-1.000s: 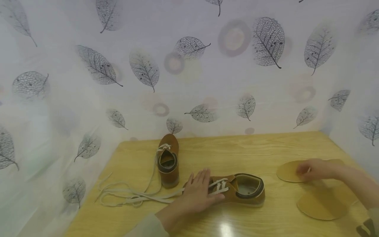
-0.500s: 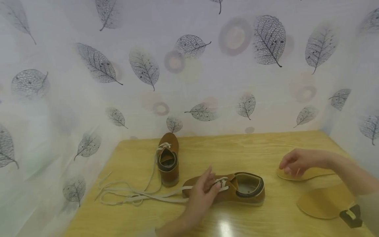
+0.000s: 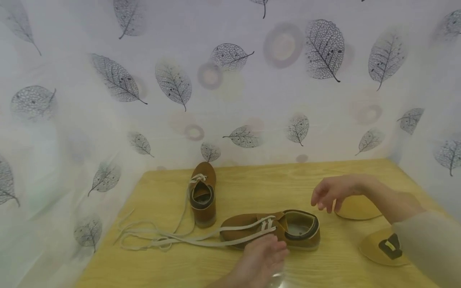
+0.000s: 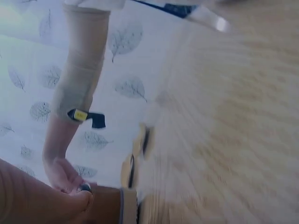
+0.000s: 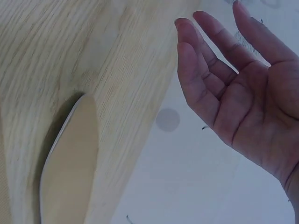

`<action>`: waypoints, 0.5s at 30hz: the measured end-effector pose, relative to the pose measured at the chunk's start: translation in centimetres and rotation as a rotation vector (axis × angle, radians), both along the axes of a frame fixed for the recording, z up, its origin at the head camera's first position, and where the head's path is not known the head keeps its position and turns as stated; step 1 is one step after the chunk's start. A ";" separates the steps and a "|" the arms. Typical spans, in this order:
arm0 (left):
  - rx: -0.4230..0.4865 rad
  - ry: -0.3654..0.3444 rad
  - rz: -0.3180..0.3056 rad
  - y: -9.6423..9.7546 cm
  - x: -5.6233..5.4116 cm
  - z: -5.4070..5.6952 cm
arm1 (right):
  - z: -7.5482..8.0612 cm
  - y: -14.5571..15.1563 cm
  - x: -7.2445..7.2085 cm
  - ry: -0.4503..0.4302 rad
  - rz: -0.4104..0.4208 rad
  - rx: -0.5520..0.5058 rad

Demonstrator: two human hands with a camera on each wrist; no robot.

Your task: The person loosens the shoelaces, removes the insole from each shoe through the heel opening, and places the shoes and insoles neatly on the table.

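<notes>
A brown shoe lies sideways across the table in the head view, its toe to the left and its opening to the right. Its long pale laces trail off to the left. My left hand is at the near side of this shoe, fingers relaxed and holding nothing. Above the table, between the shoe's heel and a tan insole, my right hand hovers with loosely bent fingers. In the right wrist view the right hand is bare of any object, and the insole lies below it.
A second brown shoe stands at the back, toe toward the wall. Another tan insole lies at the right, partly behind the right sleeve. Leaf-patterned sheeting encloses the wooden table.
My left hand has come off the shoe's toe and laces toward the near side. The right hand has moved left, away from the far insole, which stays on the table.
</notes>
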State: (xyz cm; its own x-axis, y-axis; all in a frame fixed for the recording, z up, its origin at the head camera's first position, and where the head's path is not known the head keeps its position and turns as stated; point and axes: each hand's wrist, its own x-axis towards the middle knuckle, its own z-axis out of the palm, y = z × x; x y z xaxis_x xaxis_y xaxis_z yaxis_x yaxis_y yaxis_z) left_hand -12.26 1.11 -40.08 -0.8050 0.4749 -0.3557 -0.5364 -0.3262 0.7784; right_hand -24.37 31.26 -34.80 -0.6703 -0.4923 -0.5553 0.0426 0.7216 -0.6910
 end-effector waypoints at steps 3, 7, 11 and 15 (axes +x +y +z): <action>0.072 -0.170 0.007 0.4 0.3 -0.2 | 0.0 -1.6 -0.4 0.018 0.054 0.069; 0.098 -0.374 0.054 1.0 0.3 -0.5 | -0.1 -3.6 -0.8 0.036 0.130 0.124; 0.117 -0.440 0.066 1.5 0.1 -0.8 | -0.1 -5.0 -0.8 -0.005 0.137 0.079; 0.162 -0.465 0.086 2.0 -0.5 -1.0 | -0.3 -6.1 -0.5 -0.039 0.123 0.015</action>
State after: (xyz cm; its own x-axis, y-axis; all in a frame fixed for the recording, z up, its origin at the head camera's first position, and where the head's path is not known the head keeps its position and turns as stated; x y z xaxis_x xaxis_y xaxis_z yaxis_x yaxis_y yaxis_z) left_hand -12.75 3.14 -41.05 -0.6171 0.4925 -0.6137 -0.7807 -0.4810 0.3990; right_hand -24.86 25.20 -35.14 -0.5833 -0.5607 -0.5877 -0.0207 0.7335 -0.6793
